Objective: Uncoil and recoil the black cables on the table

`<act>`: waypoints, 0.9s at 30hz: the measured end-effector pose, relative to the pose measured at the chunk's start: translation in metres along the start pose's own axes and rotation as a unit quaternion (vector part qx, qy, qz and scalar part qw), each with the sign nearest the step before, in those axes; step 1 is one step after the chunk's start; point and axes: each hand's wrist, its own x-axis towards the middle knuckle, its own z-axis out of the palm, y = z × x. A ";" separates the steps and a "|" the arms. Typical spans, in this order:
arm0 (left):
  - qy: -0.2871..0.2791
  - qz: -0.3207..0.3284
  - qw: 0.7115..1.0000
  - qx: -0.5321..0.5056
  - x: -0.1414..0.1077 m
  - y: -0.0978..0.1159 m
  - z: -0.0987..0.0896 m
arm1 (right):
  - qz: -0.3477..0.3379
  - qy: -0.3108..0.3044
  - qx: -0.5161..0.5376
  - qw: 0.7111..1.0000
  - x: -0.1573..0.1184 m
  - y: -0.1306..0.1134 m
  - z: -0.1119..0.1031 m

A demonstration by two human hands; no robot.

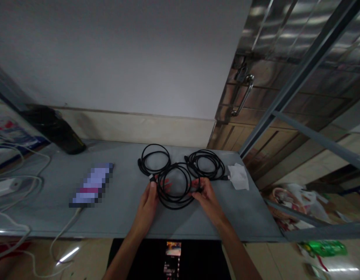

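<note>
A black coiled cable [174,208] is held between my two hands over the grey tabletop. My left hand [148,199] is closed on the coil's left side, with the thumb by a light-coloured connector [152,177]. On the right side, my right hand [207,196] pinches the same coil near a dark plug end [199,189]. Just behind it, a second coiled black cable [144,169] lies at the back left. A third coiled cable [220,171] lies at the back right, beside a crumpled white paper [238,177].
The grey tabletop [124,202] meets a wall at the back. To the left are a phone with a blurred screen [93,184], a dark bottle [61,134] and white cords [30,186]. A metal frame post [285,93] rises at the right. A lit screen [173,258] shows below the table edge.
</note>
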 end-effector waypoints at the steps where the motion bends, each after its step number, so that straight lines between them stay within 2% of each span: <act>1: -0.004 0.008 1.000 0.018 -0.001 0.001 0.001 | -0.002 -0.012 -0.001 1.000 -0.001 -0.001 -0.001; 4: 0.000 0.016 0.999 0.052 -0.002 0.003 0.003 | -0.024 -0.029 -0.030 0.999 -0.004 -0.005 -0.005; 8: 0.025 0.026 0.998 0.042 -0.001 0.003 0.004 | -0.057 -0.023 -0.078 0.995 -0.005 -0.005 -0.006; 16: 0.023 0.060 0.997 0.048 0.002 -0.003 0.000 | -0.007 0.044 -0.019 0.999 -0.008 0.007 0.000; 20: 0.017 0.060 0.997 0.042 0.001 -0.001 0.001 | -0.030 0.041 -0.104 0.993 -0.016 0.007 0.001; 23: 0.024 0.059 0.997 0.052 0.000 0.000 0.001 | -0.065 0.010 -0.158 0.985 -0.021 -0.005 0.004; 27: 0.020 0.057 0.996 0.069 0.000 0.000 -0.001 | -0.081 -0.041 -0.119 0.989 -0.023 -0.044 0.012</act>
